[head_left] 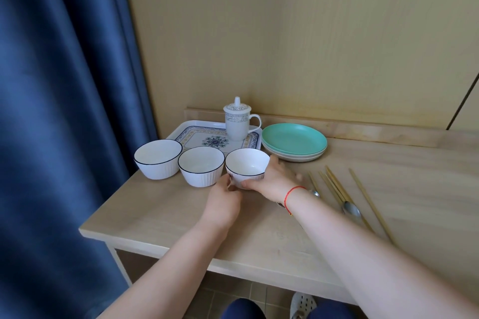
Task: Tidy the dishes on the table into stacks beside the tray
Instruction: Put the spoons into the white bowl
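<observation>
Three white ribbed bowls with dark rims stand in a row in front of the patterned tray [181, 129]. The left bowl [158, 158] and the middle bowl [201, 166] stand free on the table. Both hands hold the right bowl [247, 166], which is slightly tilted. My left hand [224, 204] grips its near left side and my right hand [272, 182] wraps its right side. To the right of the tray sits a stack of plates [294, 141], teal on top and pale below.
A lidded white mug [237, 120] stands on the tray. Wooden chopsticks [337, 189] and metal spoons [351, 208] lie on the table at right. A blue curtain [59, 111] hangs at left. The wall runs behind the wooden table [259, 230].
</observation>
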{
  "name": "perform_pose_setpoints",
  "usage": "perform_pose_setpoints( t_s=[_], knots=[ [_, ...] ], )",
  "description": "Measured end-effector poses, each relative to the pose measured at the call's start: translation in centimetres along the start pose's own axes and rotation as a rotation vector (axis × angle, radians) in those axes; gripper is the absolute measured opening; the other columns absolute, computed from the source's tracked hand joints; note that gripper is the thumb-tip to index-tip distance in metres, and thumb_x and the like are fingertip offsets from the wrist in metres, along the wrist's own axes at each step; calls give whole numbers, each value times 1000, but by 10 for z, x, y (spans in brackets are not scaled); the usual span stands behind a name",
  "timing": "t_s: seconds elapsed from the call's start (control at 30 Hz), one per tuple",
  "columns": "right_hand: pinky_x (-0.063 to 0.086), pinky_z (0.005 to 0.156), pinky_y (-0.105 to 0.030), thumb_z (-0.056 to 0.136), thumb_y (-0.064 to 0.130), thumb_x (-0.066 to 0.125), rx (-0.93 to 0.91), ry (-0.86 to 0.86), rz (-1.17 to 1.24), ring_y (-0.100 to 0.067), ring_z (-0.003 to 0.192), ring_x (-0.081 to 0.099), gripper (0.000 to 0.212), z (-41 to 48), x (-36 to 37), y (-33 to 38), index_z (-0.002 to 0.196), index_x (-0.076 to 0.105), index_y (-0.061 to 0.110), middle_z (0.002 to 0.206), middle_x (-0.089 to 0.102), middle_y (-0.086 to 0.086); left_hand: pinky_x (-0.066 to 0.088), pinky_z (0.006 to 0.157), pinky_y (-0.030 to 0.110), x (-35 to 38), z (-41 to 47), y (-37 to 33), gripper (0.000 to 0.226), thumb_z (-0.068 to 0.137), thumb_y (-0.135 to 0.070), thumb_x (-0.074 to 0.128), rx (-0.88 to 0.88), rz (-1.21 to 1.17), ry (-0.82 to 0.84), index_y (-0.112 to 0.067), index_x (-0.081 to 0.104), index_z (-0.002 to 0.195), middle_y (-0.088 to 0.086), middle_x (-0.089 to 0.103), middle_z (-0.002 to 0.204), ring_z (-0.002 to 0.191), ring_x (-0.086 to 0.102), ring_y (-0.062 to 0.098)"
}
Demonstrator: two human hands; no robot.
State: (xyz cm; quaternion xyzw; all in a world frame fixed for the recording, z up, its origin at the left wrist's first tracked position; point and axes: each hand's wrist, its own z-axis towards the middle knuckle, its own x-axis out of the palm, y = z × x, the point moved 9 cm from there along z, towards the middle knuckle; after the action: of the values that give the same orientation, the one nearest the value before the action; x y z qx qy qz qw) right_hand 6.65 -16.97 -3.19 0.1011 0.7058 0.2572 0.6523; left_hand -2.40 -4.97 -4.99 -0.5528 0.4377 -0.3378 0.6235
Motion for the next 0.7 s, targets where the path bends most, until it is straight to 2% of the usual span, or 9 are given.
perform_pose_setpoints(
  t_s=[0.1, 0.17, 0.23, 0.3, 0.4, 0.47, 0.57, 0.63, 0.7],
  knots=[
    [41, 98, -42, 67, 60, 66, -88, -34, -18, -29, 127, 46, 84, -12, -23, 0, 134, 39, 19, 139, 47, -6, 44, 63, 7, -4, -10, -4, 35, 89, 3, 46, 29, -1, -80, -20, 55, 114, -9, 63, 102, 82, 55, -6],
    [42, 101, -40, 76, 52, 65, -173, -41, -37, -28, 128, 45, 70, -25, -41, -3, 135, 44, 19, 140, 49, -7, 47, 80, 18, -4, -15, -7, 41, 88, 0, 49, 71, 75, -147, -13, 52, 127, -2, 55, 117, 95, 57, 4],
    [39, 104, -33, 82, 45, 65, -227, -56, -33, -22, 131, 45, 61, -41, -61, -12, 136, 48, 22, 142, 50, -1, 46, 92, 27, 6, -23, -13, 42, 88, -2, 51, 140, 173, -147, -11, 51, 129, 2, 48, 125, 105, 55, 12],
    [39, 99, -27, 84, 40, 66, -231, -91, -20, -17, 125, 50, 48, -57, -80, -31, 128, 56, 24, 135, 55, 3, 45, 94, 26, 27, -32, -22, 35, 89, -6, 54, 231, 241, -72, -14, 57, 123, 2, 53, 122, 105, 57, 13],
    [43, 88, -23, 82, 32, 70, -193, -120, -21, -13, 105, 58, 31, -75, -99, -68, 112, 65, 25, 115, 64, 4, 44, 86, 18, 67, -48, -33, 21, 90, -13, 60, 341, 311, 87, -21, 65, 108, -3, 60, 114, 94, 59, 10],
    [48, 89, -25, 80, 28, 72, -151, -103, -3, -11, 93, 60, 23, -86, -105, -96, 103, 69, 25, 104, 67, 4, 46, 88, 24, 90, -58, -37, 23, 88, -12, 59, 433, 391, 148, -22, 68, 106, -4, 63, 109, 94, 60, 13],
    [52, 89, -30, 82, 23, 71, -101, -74, 22, -11, 90, 63, 18, -106, -110, -130, 100, 70, 24, 97, 67, 6, 39, 93, 16, 116, -75, -39, 29, 86, -11, 59, 591, 501, 203, -20, 70, 112, -4, 66, 115, 110, 57, 14],
    [50, 85, -25, 86, 20, 66, -103, -89, -2, -9, 92, 62, 17, -120, -112, -145, 101, 70, 26, 98, 64, 9, 27, 105, 12, 130, -87, -36, 34, 86, -13, 59, 687, 562, 261, -17, 68, 118, -2, 64, 126, 124, 53, 16],
    [47, 82, -23, 87, 18, 62, -101, -146, -75, -11, 91, 60, 15, -130, -116, -159, 98, 70, 24, 97, 63, 8, 17, 116, 26, 140, -95, -30, 38, 85, -19, 58, 765, 602, 317, -13, 66, 122, 1, 61, 133, 133, 47, 20]
  ],
)
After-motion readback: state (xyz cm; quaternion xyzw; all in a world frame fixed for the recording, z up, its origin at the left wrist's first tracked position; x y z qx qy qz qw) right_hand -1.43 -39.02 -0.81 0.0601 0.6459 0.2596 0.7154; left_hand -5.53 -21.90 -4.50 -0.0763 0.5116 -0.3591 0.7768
